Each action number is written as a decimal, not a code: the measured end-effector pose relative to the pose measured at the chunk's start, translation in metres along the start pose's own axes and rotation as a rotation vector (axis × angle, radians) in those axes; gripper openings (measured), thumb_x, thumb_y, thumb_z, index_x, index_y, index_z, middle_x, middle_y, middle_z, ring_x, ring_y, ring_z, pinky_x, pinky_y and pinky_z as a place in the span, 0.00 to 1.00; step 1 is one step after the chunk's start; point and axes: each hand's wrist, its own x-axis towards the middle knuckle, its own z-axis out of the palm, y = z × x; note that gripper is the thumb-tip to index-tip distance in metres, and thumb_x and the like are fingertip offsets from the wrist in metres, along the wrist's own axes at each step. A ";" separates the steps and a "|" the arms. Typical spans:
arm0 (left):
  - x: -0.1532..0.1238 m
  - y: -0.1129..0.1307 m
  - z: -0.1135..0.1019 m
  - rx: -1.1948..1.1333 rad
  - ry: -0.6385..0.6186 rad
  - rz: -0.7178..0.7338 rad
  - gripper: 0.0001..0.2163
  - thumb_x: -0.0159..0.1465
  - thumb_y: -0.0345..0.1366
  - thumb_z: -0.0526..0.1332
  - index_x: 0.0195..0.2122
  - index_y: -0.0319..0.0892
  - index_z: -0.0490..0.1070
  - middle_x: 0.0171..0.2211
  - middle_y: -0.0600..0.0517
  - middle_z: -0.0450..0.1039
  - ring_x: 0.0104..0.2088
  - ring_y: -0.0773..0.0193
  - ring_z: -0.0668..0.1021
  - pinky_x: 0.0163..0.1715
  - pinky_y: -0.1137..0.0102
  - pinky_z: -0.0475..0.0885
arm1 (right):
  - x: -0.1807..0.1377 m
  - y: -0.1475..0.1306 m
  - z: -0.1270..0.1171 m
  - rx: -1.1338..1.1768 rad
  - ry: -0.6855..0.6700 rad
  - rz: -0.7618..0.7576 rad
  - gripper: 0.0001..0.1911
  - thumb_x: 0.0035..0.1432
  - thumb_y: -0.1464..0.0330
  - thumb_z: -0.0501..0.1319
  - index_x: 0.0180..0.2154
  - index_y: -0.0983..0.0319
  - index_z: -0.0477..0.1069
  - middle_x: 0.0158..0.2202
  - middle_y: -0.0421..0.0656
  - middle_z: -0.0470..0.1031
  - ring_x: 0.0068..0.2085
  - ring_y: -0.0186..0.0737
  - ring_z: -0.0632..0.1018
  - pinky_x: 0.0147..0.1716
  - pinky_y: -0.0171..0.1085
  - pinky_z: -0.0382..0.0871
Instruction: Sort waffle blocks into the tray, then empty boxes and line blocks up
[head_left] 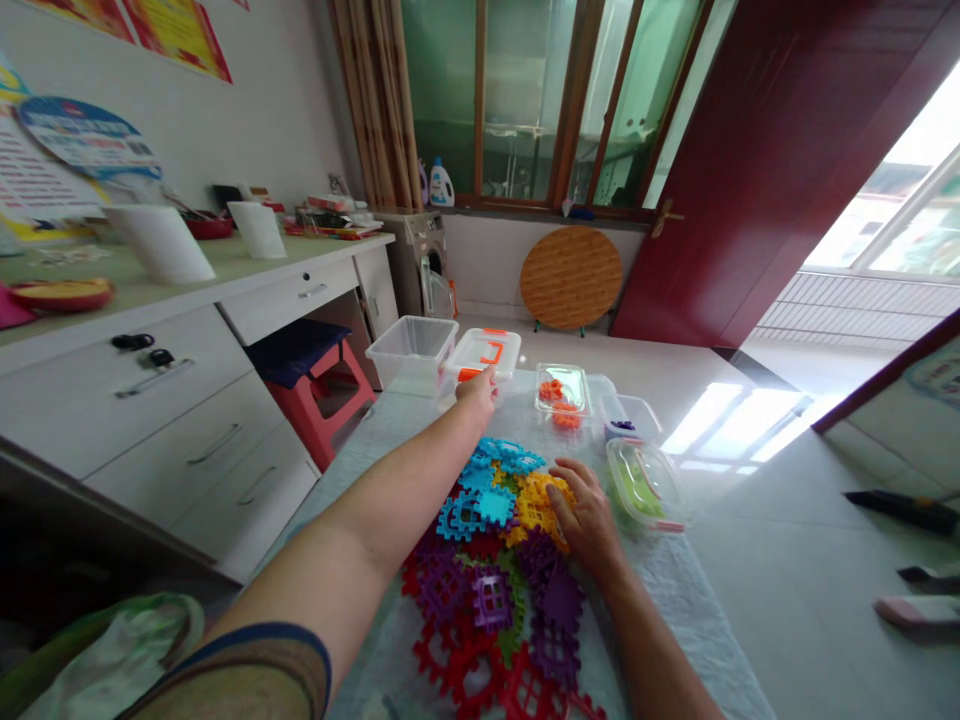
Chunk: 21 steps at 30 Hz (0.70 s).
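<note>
A heap of interlocking plastic tiles in blue, yellow, purple, red and green lies on the cloth-covered table. My left hand reaches far forward, fingers closed on the edge of a clear box lid with orange clips. My right hand rests on the heap, fingers curled over the yellow tiles.
An open clear bin stands beside the lid. Small tubs hold orange pieces, a purple piece and green pieces. A white drawer desk and a red stool stand to the left. Open floor lies on the right.
</note>
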 end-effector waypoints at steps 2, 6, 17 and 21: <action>0.008 0.000 0.004 0.007 0.015 0.005 0.12 0.57 0.27 0.69 0.27 0.40 0.64 0.22 0.59 0.66 0.20 0.74 0.69 0.23 0.78 0.68 | 0.000 0.004 0.002 0.012 0.002 0.014 0.14 0.62 0.61 0.57 0.43 0.60 0.77 0.50 0.51 0.75 0.52 0.50 0.75 0.54 0.51 0.69; 0.023 0.000 0.005 0.027 0.019 0.016 0.15 0.55 0.29 0.71 0.26 0.40 0.62 0.20 0.61 0.65 0.19 0.75 0.68 0.22 0.79 0.66 | 0.001 0.009 0.004 0.040 0.005 0.042 0.14 0.62 0.60 0.57 0.42 0.60 0.77 0.50 0.51 0.76 0.52 0.50 0.76 0.54 0.49 0.70; 0.039 0.005 -0.005 0.039 -0.057 0.089 0.13 0.58 0.30 0.69 0.25 0.40 0.63 0.19 0.60 0.65 0.19 0.75 0.68 0.24 0.78 0.69 | 0.001 0.015 0.008 0.082 -0.028 0.075 0.14 0.60 0.60 0.58 0.42 0.60 0.77 0.50 0.52 0.76 0.52 0.50 0.76 0.54 0.49 0.70; 0.042 0.007 -0.010 0.074 -0.093 0.129 0.11 0.58 0.28 0.68 0.27 0.41 0.63 0.19 0.60 0.66 0.20 0.76 0.69 0.27 0.78 0.71 | 0.002 0.016 0.007 0.100 -0.025 0.078 0.14 0.60 0.61 0.59 0.42 0.60 0.77 0.49 0.51 0.76 0.51 0.49 0.77 0.53 0.48 0.70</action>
